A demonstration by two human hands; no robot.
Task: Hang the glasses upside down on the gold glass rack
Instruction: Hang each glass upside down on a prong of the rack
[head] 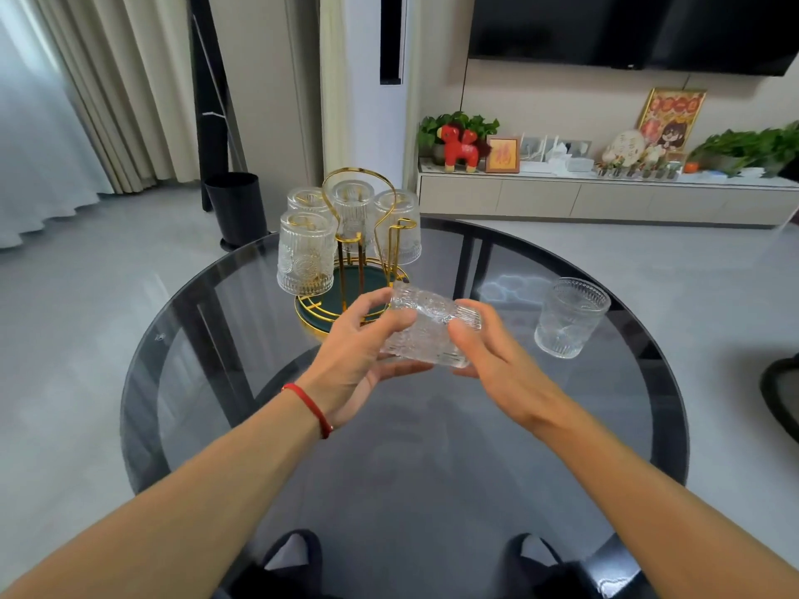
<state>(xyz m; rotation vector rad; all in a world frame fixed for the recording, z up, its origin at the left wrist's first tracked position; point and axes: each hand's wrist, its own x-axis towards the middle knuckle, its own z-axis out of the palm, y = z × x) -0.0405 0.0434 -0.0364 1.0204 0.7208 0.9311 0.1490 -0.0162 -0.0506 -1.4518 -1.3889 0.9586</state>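
A clear ribbed glass [428, 328] lies tilted on its side in the air, just in front of the rack. My left hand [359, 343] grips its left end and my right hand [488, 352] grips its right end. The gold glass rack [359, 242] stands on a dark green round base at the far side of the table. Several glasses hang on it upside down, the nearest one [306, 252] at its left front. One bare gold peg [395, 248] shows at the rack's right front. Another glass [570, 315] stands upright on the table to the right.
The round smoked-glass table [207, 382] has a dark rim and dark legs visible beneath. A black bin [237, 207] stands on the floor behind the table at left. A low TV cabinet [605, 196] with ornaments and plants runs along the far wall.
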